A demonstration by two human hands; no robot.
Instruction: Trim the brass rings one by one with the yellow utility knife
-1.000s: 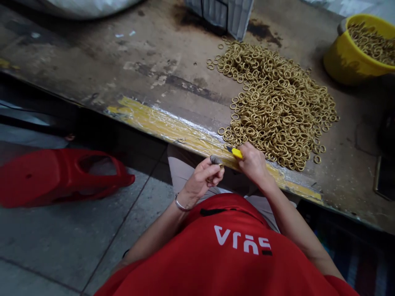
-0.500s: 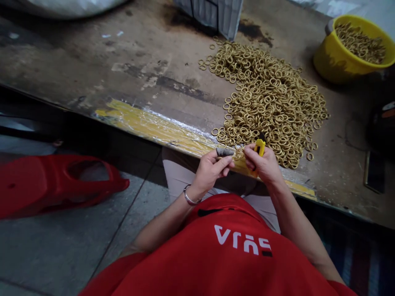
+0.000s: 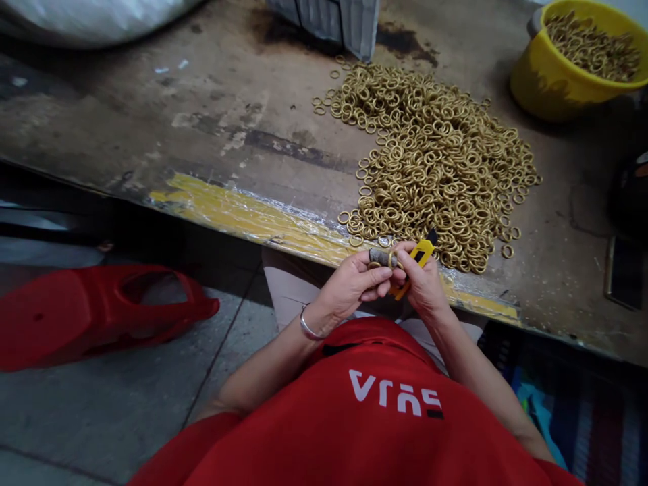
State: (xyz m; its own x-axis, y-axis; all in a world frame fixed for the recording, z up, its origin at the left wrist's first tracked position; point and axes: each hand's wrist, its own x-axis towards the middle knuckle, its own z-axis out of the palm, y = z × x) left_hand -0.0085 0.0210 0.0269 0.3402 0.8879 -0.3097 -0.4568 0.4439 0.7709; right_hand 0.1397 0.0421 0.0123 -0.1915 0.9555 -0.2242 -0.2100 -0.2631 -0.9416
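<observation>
My right hand (image 3: pixel 424 280) is closed around a yellow utility knife (image 3: pixel 418 258) whose black tip points up toward the ring pile. Just left of it, my left hand (image 3: pixel 354 283) pinches a small brass ring against a grey-wrapped fingertip (image 3: pixel 379 257). Both hands meet at the worn table's near edge (image 3: pixel 283 226), which is covered in yellow tape. A large heap of brass rings (image 3: pixel 435 162) lies on the table just beyond my hands.
A yellow bucket (image 3: pixel 551 77) holding more rings stands at the far right. A grey ribbed box (image 3: pixel 334 20) sits at the back, a white sack (image 3: pixel 91 17) at the far left. A red plastic stool (image 3: pixel 96 310) lies on the floor to my left.
My hands have come together at the table edge. The knife turned from lying low in my right hand to pointing up beside the ring in my left fingers.
</observation>
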